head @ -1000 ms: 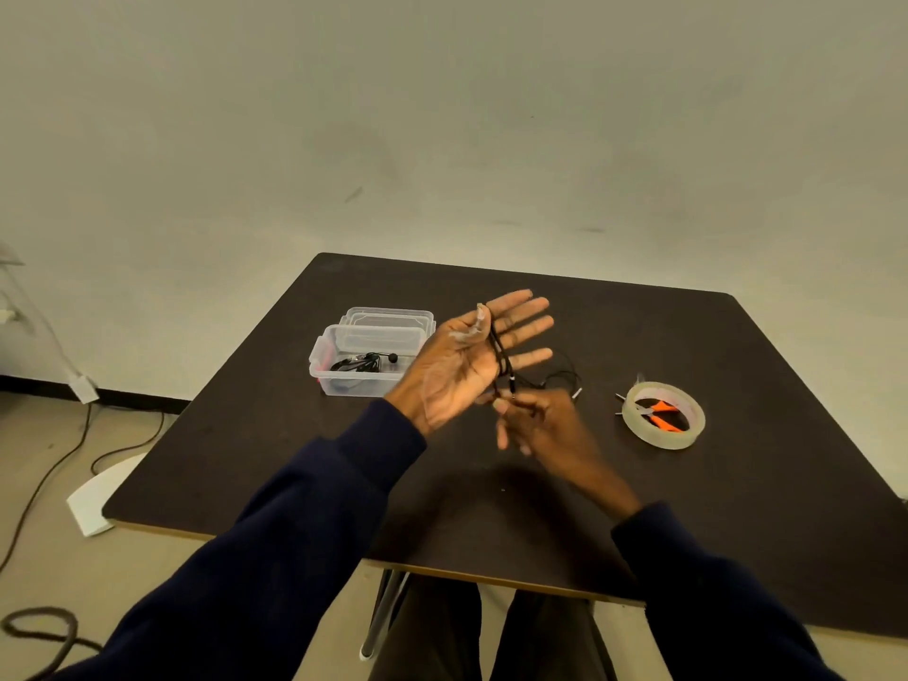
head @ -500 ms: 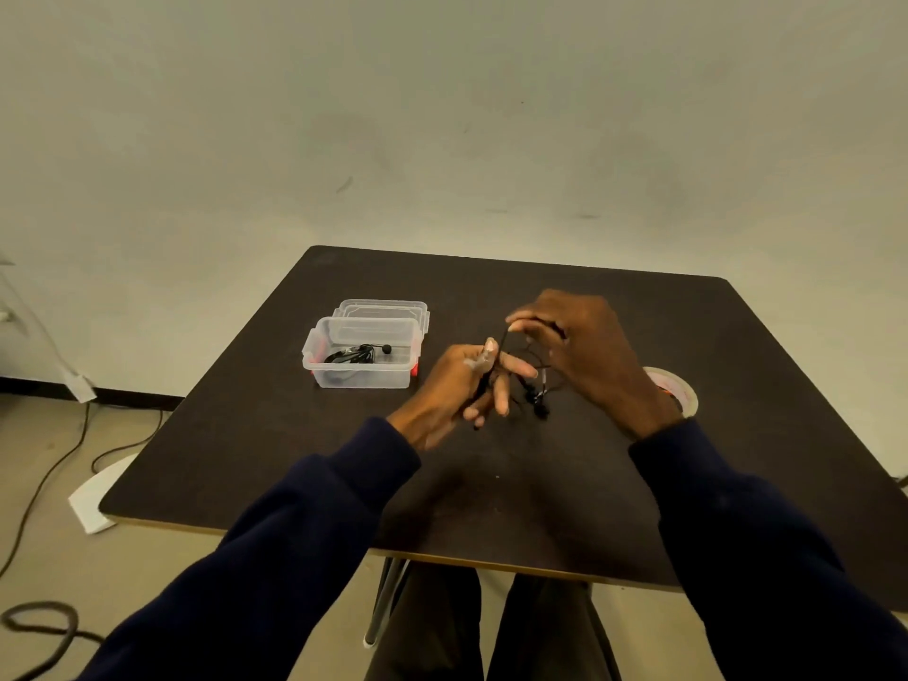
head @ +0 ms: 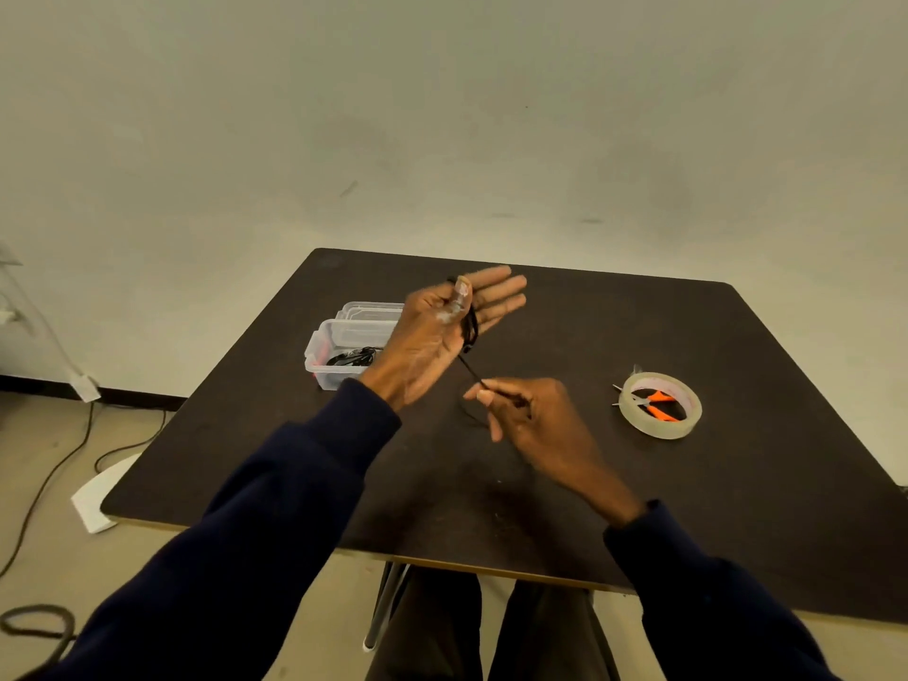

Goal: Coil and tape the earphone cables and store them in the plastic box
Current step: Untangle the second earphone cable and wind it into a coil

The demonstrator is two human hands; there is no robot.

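Note:
My left hand [head: 442, 331] is raised over the dark table [head: 737, 484], fingers straight and spread, with a black earphone cable [head: 470, 331] looped around them. A piece of clear tape sticks to its thumb. The cable runs taut down to my right hand [head: 525, 415], which pinches it between thumb and fingers just above the table. Behind my left hand stands a clear plastic box [head: 334, 346] holding black earphones [head: 354, 357]; its lid lies behind it.
A roll of clear tape [head: 661, 406] lies on the table to the right, with small orange-handled scissors [head: 656, 403] inside its ring. Cables and a white sheet lie on the floor at the left.
My left hand has risen and spread its fingers again. My right hand has dropped from above the left fingers down to the table, pulling the cable taut.

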